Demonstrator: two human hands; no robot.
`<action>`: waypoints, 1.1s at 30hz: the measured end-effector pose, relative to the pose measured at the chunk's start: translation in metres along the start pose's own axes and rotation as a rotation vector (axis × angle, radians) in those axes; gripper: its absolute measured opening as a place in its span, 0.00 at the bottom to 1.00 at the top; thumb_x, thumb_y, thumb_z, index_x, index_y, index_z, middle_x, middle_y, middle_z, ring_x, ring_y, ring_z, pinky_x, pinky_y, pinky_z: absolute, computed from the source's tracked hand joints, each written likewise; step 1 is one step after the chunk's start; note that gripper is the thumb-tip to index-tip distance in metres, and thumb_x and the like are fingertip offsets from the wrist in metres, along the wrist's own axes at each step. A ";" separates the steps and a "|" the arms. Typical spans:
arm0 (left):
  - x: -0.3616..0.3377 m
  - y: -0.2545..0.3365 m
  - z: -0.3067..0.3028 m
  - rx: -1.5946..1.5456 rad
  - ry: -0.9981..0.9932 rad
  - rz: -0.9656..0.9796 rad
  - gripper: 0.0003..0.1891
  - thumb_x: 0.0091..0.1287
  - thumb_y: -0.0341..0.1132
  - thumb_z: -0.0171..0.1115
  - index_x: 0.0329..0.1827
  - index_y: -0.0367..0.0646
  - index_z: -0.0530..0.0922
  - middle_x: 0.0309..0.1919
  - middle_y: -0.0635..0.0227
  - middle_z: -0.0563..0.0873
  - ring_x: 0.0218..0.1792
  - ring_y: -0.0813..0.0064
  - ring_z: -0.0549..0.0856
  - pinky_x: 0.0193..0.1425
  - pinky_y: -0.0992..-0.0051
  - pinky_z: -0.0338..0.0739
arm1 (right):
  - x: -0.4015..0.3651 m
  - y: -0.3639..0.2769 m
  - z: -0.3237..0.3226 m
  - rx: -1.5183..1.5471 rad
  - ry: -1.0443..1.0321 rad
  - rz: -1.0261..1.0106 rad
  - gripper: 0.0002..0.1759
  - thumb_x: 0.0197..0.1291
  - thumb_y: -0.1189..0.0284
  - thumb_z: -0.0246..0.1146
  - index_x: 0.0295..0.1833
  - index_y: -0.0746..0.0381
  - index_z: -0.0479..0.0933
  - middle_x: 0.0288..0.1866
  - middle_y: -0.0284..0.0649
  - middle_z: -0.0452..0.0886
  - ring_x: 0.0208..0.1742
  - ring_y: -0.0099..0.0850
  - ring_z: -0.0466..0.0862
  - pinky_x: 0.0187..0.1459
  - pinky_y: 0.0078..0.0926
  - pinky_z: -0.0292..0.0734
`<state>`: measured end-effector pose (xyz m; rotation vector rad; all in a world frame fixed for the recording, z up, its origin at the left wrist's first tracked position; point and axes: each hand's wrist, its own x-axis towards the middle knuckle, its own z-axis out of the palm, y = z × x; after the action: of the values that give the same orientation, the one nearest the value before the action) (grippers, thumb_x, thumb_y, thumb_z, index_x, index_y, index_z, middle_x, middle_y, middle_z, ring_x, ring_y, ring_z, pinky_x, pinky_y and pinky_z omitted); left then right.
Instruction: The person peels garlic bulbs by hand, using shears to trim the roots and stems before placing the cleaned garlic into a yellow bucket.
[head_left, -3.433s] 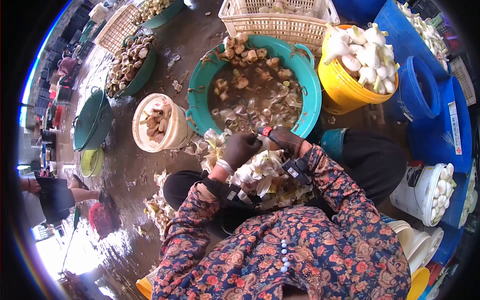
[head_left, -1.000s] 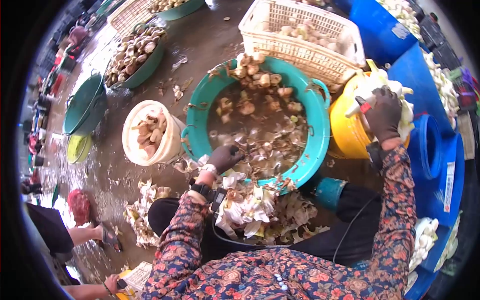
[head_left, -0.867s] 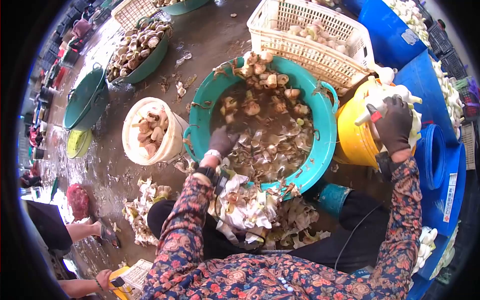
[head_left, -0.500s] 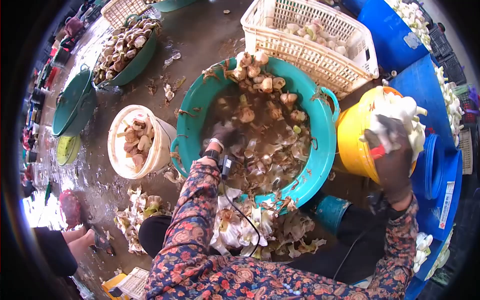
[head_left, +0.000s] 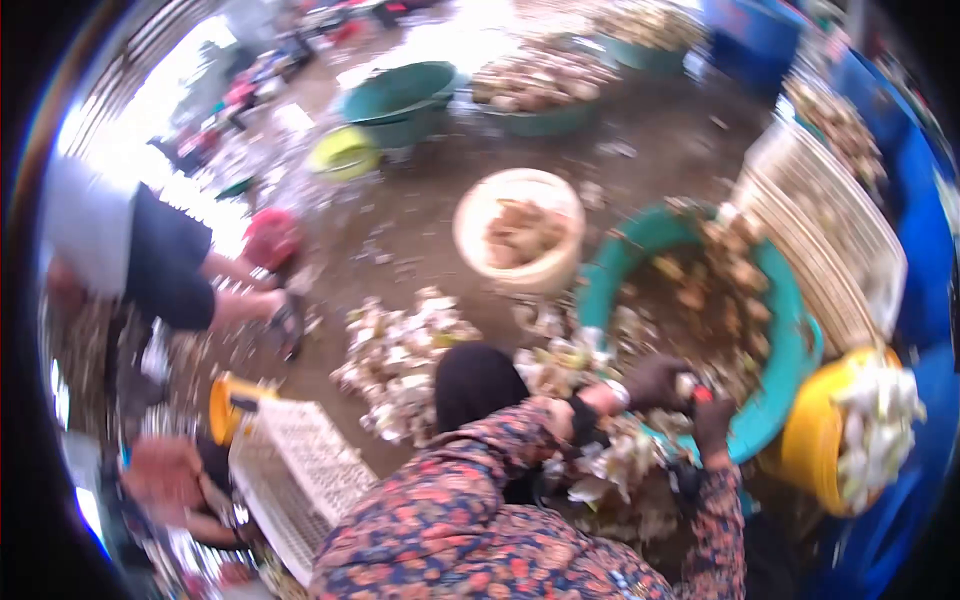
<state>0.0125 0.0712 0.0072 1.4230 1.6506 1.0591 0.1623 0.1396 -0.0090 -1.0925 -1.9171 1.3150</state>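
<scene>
My left hand [head_left: 655,382], in a dark glove, is closed around a pale garlic bulb [head_left: 686,385] over the near side of a teal tub [head_left: 795,290]. Close beside it, my right hand [head_left: 713,428], also gloved, grips a small red object [head_left: 703,394]; blur hides its exact kind. Inside the tub lie murky water, unpeeled garlic bulbs [head_left: 735,262] and loose skins. To the right stands a yellow bucket [head_left: 812,450] heaped with white peeled garlic [head_left: 880,425].
Garlic skins [head_left: 405,365] are piled on the wet floor. A white bucket [head_left: 470,225] of garlic stands beyond the tub. White crates [head_left: 815,235] are at right, blue barrels [head_left: 925,210] behind. Another person's leg [head_left: 235,300] is at left, beside a white crate [head_left: 300,470].
The view has swung left and blurred. My right hand has left the yellow bucket and come to my left hand, which has risen from the tub's water with a garlic bulb.
</scene>
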 end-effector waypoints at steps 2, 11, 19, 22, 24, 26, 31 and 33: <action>-0.010 0.002 -0.001 0.012 0.008 0.013 0.31 0.36 0.49 0.76 0.42 0.41 0.80 0.32 0.54 0.84 0.36 0.61 0.84 0.42 0.68 0.77 | -0.007 -0.006 -0.006 -0.243 -0.038 0.092 0.12 0.59 0.70 0.56 0.40 0.70 0.78 0.27 0.44 0.81 0.31 0.28 0.79 0.33 0.32 0.73; -0.056 0.032 -0.032 -0.721 -0.023 -0.155 0.27 0.47 0.45 0.73 0.46 0.37 0.78 0.35 0.70 0.84 0.34 0.83 0.79 0.38 0.79 0.74 | -0.040 -0.060 0.005 0.518 -0.119 0.616 0.18 0.63 0.52 0.53 0.36 0.56 0.75 0.24 0.31 0.73 0.22 0.20 0.71 0.19 0.19 0.64; -0.075 0.034 -0.020 -0.180 0.116 0.080 0.20 0.40 0.33 0.69 0.37 0.38 0.75 0.25 0.61 0.79 0.27 0.72 0.77 0.34 0.71 0.72 | -0.050 -0.040 0.000 0.255 -0.496 0.397 0.31 0.60 0.40 0.45 0.51 0.55 0.72 0.35 0.35 0.79 0.28 0.26 0.78 0.27 0.22 0.72; -0.070 0.029 -0.030 0.209 -0.090 -0.069 0.21 0.34 0.40 0.71 0.34 0.42 0.80 0.29 0.56 0.82 0.34 0.56 0.81 0.40 0.65 0.75 | -0.041 -0.017 0.001 0.250 -0.589 0.421 0.28 0.59 0.74 0.55 0.65 0.58 0.56 0.26 0.36 0.74 0.23 0.23 0.76 0.19 0.21 0.71; -0.076 0.024 -0.024 0.157 0.021 0.053 0.21 0.35 0.40 0.71 0.35 0.43 0.80 0.29 0.56 0.82 0.35 0.57 0.82 0.40 0.65 0.75 | -0.031 0.025 -0.001 -0.010 -0.546 0.140 0.24 0.59 0.72 0.55 0.61 0.60 0.61 0.25 0.38 0.75 0.22 0.24 0.76 0.21 0.24 0.71; -0.084 0.026 -0.022 0.098 0.116 0.175 0.20 0.36 0.39 0.71 0.35 0.44 0.81 0.30 0.57 0.83 0.35 0.57 0.82 0.40 0.64 0.75 | -0.039 -0.025 -0.002 -0.079 -0.595 0.332 0.20 0.58 0.70 0.57 0.57 0.60 0.65 0.26 0.40 0.76 0.22 0.27 0.76 0.22 0.28 0.71; -0.080 0.026 -0.022 0.231 -0.001 0.068 0.12 0.41 0.38 0.70 0.29 0.47 0.83 0.26 0.58 0.83 0.31 0.57 0.83 0.37 0.64 0.76 | -0.048 -0.044 -0.009 -0.269 -0.664 -0.103 0.13 0.56 0.63 0.61 0.38 0.62 0.79 0.23 0.33 0.78 0.21 0.22 0.76 0.21 0.25 0.68; -0.077 0.023 -0.018 0.369 0.041 0.092 0.10 0.41 0.38 0.68 0.24 0.43 0.81 0.24 0.57 0.82 0.28 0.57 0.82 0.35 0.63 0.75 | -0.049 -0.061 -0.015 -0.169 -0.777 0.119 0.12 0.51 0.70 0.64 0.41 0.63 0.79 0.29 0.32 0.80 0.25 0.21 0.78 0.26 0.22 0.72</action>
<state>0.0170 -0.0061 0.0353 1.7351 1.8968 0.8665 0.1807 0.0930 0.0527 -0.8382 -2.5793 1.8574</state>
